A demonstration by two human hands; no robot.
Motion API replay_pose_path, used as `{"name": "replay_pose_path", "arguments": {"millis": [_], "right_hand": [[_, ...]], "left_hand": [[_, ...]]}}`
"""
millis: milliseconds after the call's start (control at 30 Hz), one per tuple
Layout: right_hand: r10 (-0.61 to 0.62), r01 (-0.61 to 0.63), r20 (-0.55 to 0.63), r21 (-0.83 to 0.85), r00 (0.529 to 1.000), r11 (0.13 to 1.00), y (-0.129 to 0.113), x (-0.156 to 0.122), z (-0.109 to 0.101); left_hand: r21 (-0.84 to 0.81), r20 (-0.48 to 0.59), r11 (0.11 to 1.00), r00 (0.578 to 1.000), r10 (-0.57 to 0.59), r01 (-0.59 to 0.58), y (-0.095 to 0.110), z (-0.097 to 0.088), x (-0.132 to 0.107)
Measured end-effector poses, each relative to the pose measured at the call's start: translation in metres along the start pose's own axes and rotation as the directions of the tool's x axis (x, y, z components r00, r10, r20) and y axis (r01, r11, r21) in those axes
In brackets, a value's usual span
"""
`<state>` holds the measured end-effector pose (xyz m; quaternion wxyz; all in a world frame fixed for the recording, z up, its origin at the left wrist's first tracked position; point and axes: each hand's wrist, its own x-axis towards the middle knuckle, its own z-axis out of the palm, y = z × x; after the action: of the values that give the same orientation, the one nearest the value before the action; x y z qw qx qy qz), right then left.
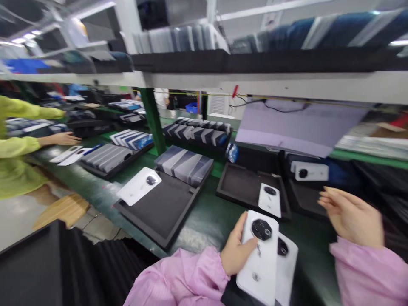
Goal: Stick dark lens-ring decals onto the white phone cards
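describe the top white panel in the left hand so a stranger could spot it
Find the dark green workbench, then the pink-sleeved left hand low in the view. It holds the white panel, which overlaps a second white panel and, unlike it, shows its whole dark patch.

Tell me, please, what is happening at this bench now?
The person in pink sleeves holds a white phone-shaped panel in the left hand; a second panel shows partly behind it. The right hand is raised with fingers curled; whether it pinches anything is unclear. Another panel lies at a black tray. Further left, a co-worker in yellow-green sleeves reaches over the bench.
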<state>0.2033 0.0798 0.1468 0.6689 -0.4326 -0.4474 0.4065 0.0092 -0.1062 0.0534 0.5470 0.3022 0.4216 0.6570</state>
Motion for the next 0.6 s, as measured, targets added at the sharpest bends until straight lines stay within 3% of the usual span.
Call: {"name": "replay_pose_path", "arguments": {"millis": [100, 233, 333, 467, 600], "right_hand": [[0.084, -0.087, 0.128, 0.018, 0.988, 0.996, -0.001, -0.043, -0.008], [0.176, -0.173, 0.149, -0.035, 0.973, 0.984, 0.011, -0.085, -0.017], [0.160, -0.161, 0.256, -0.018, 0.953, 0.987, 0.018, -0.112, -0.024], [0.088, -0.085, 0.319, -0.022, 0.944, 0.996, 0.022, -0.138, -0.028], [0.143, -0.154, 0.302, 0.010, 0.943, 0.988, 0.032, -0.150, -0.027]], "left_hand": [[0.016, 0.053, 1.000, 0.999, -0.011, 0.010, -0.004, -0.002, -0.003], [0.002, 0.070, 0.996, 0.993, -0.092, 0.092, -0.008, -0.003, -0.003], [-0.006, 0.074, 0.992, 0.990, -0.123, 0.124, -0.008, -0.005, -0.005], [0.012, 0.063, 0.990, 0.988, -0.142, 0.141, -0.008, -0.006, -0.009], [0.020, 0.054, 0.987, 0.985, -0.161, 0.160, -0.007, -0.005, -0.009]]}}
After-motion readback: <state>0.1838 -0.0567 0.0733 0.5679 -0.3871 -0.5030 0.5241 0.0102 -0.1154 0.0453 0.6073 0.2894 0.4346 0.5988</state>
